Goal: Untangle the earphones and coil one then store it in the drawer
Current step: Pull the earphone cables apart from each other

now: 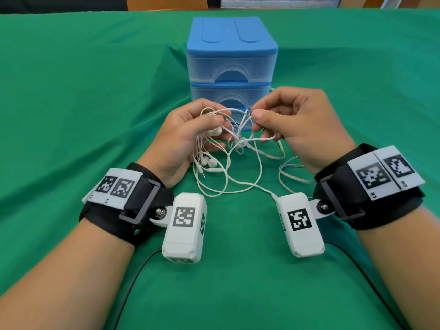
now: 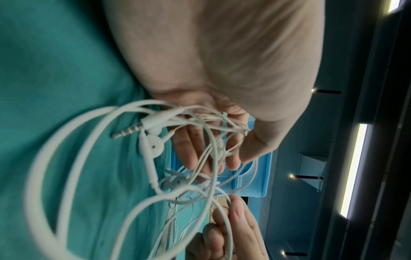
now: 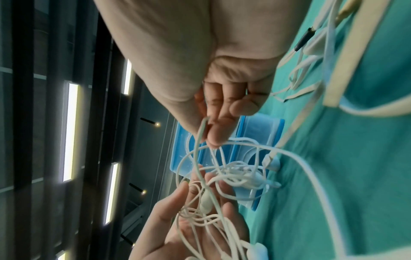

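Green-clothed worktop (image 1: 71,91): left hand (image 1: 181,136) grip bunches tangled earphones (image 1: 228,148), right hand (image 1: 295,125) grip pinches one strand; draw it slowly toward 3 o'clock, easing loops free, not tightening.

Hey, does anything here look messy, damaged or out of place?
Only the white earphone cords look messy: they hang in a knotted snarl between the left hand and right hand, both pinching strands, with loops trailing on the green cloth. No damage shows. The blue drawer unit stands upright, its visible drawers closed.
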`<action>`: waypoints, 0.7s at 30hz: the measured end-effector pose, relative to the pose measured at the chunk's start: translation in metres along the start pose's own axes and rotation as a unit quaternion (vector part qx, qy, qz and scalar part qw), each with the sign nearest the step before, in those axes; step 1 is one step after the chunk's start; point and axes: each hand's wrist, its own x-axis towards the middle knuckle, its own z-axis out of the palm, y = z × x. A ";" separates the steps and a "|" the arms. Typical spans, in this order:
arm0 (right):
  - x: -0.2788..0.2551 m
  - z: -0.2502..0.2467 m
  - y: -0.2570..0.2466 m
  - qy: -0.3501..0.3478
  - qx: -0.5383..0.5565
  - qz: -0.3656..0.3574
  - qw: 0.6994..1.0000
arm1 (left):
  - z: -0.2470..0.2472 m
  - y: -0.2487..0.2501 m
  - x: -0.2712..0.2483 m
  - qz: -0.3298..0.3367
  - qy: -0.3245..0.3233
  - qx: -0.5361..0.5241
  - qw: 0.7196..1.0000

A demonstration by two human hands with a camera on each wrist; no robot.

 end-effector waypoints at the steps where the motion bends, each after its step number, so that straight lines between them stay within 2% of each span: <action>1: 0.000 0.000 0.000 0.003 0.001 -0.005 1.000 | 0.000 -0.001 0.000 0.006 -0.001 0.013 1.000; 9: -0.003 0.005 -0.001 -0.053 -0.006 0.000 0.999 | 0.002 -0.007 -0.001 0.031 -0.008 0.073 0.997; 16: -0.007 0.010 -0.009 -0.132 0.116 0.004 0.984 | 0.006 -0.005 -0.005 0.038 -0.039 0.103 0.993; 18: -0.007 0.009 -0.010 -0.124 0.111 0.004 0.986 | 0.007 -0.005 -0.005 0.041 -0.022 0.104 0.993; 21: -0.003 0.005 -0.007 -0.043 0.076 0.000 0.996 | 0.001 -0.006 -0.001 0.039 0.010 0.076 0.996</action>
